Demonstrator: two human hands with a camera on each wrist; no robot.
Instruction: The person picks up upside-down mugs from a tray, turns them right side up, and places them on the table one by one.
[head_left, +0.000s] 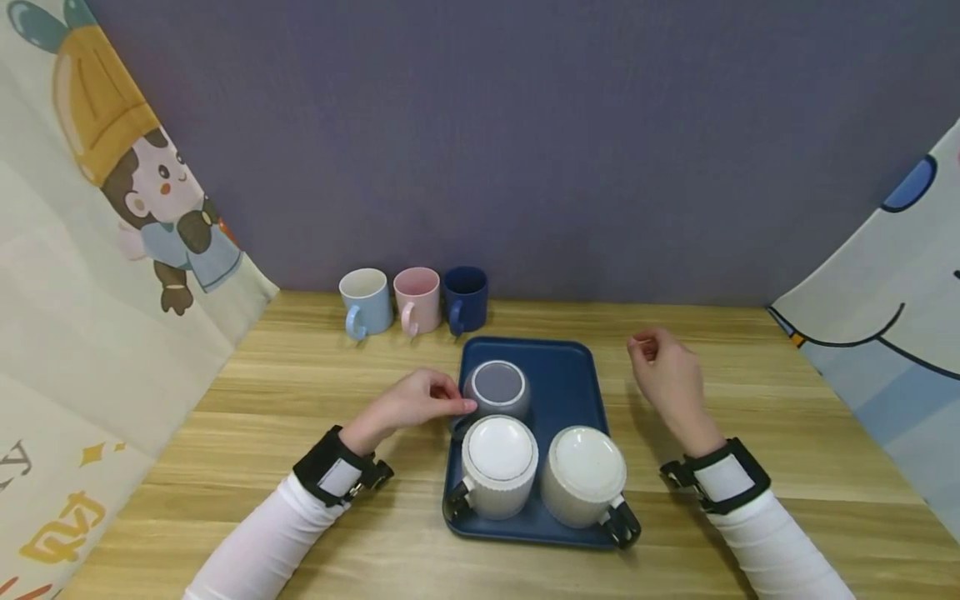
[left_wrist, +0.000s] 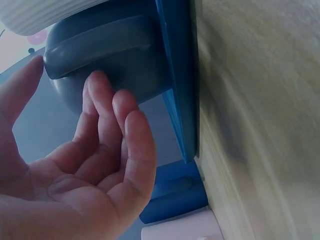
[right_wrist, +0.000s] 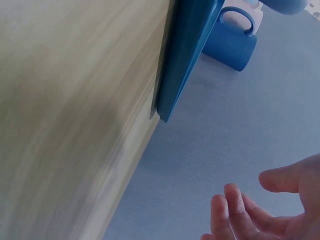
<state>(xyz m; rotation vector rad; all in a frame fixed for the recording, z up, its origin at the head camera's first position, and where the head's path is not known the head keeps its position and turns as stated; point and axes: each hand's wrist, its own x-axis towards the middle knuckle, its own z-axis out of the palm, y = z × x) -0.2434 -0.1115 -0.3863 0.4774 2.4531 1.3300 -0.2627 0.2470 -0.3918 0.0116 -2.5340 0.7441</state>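
- Grey and upside down, the back mug (head_left: 497,387) stands in the blue tray (head_left: 577,367), and the left hand (head_left: 416,400) has its fingertips against the mug's left side, by the handle. In the left wrist view the fingers (left_wrist: 107,107) are only gently bent and loose, touching the dark handle (left_wrist: 100,47) rather than wrapped round it.
- The right hand (head_left: 667,375) hovers above the wooden table (head_left: 750,467), just to the right of the tray and touching nothing. Its fingers are loosely curled and hold nothing; the right wrist view shows them (right_wrist: 235,205) relaxed in the air, with the tray's edge (right_wrist: 187,55) well apart from them.
- Both forearms wear white sleeves with a black wrist strap on each.
- Two white ribbed mugs, also upside down, fill the near half of the tray: the left white mug (head_left: 498,467) sits just in front of the grey one, and the right white mug (head_left: 585,475) is beside it. Each has a dark handle pointing toward the person.
- Beyond the tray, at the back of the table, three upright mugs stand in a row, close together: a light blue mug (head_left: 366,302), a pink mug (head_left: 417,298) and a dark blue mug (head_left: 465,298).
- A grey-purple wall lies behind the table, and cloths printed with cartoon figures hang at both sides.
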